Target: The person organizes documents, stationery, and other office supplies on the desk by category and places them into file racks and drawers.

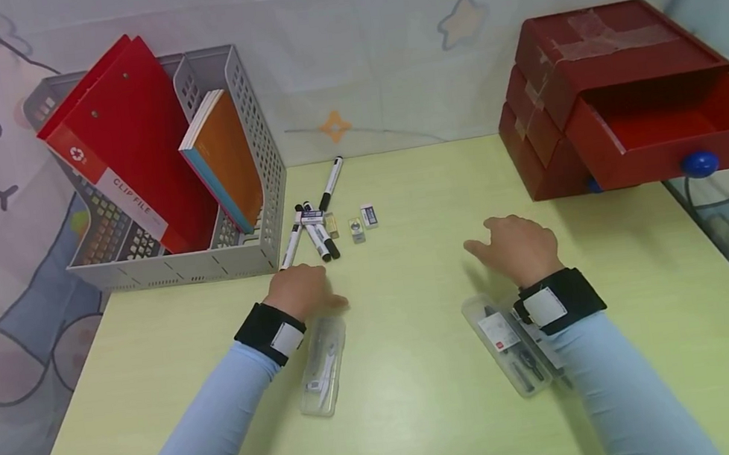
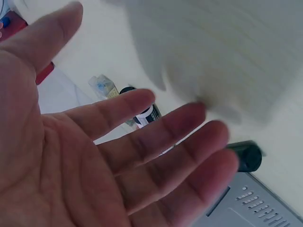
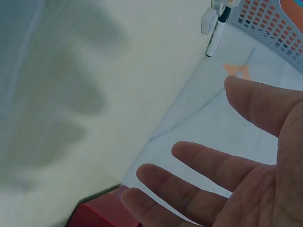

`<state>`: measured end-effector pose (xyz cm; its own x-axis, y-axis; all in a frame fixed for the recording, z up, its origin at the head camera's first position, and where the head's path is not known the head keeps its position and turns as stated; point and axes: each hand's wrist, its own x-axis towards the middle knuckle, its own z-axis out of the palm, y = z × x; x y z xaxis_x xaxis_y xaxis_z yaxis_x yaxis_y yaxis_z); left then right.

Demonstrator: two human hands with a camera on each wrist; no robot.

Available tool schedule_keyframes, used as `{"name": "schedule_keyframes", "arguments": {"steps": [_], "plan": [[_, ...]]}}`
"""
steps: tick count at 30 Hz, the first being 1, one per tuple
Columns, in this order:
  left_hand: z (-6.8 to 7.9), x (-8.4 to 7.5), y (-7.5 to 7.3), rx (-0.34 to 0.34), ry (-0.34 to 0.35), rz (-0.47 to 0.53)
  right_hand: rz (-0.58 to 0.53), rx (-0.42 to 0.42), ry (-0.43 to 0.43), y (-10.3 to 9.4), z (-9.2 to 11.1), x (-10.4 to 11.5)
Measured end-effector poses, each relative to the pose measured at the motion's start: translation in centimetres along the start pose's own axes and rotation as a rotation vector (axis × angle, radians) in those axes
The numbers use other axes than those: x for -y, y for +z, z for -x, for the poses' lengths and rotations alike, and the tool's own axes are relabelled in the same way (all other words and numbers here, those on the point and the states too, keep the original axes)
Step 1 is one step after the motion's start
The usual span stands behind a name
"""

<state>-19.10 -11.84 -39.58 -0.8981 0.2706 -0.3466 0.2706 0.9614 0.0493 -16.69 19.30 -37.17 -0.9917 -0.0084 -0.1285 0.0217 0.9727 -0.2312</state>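
Observation:
My left hand (image 1: pixel 301 292) is over the table just in front of the markers (image 1: pixel 316 231), its fingers loosely extended and holding nothing. Below its thumb lies a clear plastic pencil case (image 1: pixel 322 371) with a few items inside. In the left wrist view the spread fingers partly cover a marker (image 2: pixel 147 116). My right hand (image 1: pixel 521 249) hovers over the right side of the table, palm down, thumb out, with nothing in its fingers. Under its wrist sits another clear case (image 1: pixel 510 350) with dark pen-like tools inside, partly hidden by the wristband.
Small erasers (image 1: pixel 369 216) and a sharpener (image 1: pixel 356 230) lie beside the markers. A grey basket (image 1: pixel 233 263) at the back left holds a red clip file (image 1: pixel 133 149) and books (image 1: pixel 225 161). At the back right stands a red drawer box (image 1: pixel 627 47) with its top drawer (image 1: pixel 667 155) pulled out.

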Motion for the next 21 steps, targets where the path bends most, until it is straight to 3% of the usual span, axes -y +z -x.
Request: {"name": "schedule_keyframes", "arguments": {"steps": [10, 15, 21], "plan": [[1.4, -0.6, 0.2, -0.014, -0.038, -0.054, -0.007, -0.001, -0.006, 0.4, 0.1, 0.6], [2.3, -0.8, 0.1, 0.054, -0.049, -0.120, -0.008, 0.010, -0.007, 0.4, 0.2, 0.8], [3.0, -1.2, 0.1, 0.137, -0.022, -0.129, -0.012, 0.012, -0.011, 0.5, 0.2, 0.8]]}}
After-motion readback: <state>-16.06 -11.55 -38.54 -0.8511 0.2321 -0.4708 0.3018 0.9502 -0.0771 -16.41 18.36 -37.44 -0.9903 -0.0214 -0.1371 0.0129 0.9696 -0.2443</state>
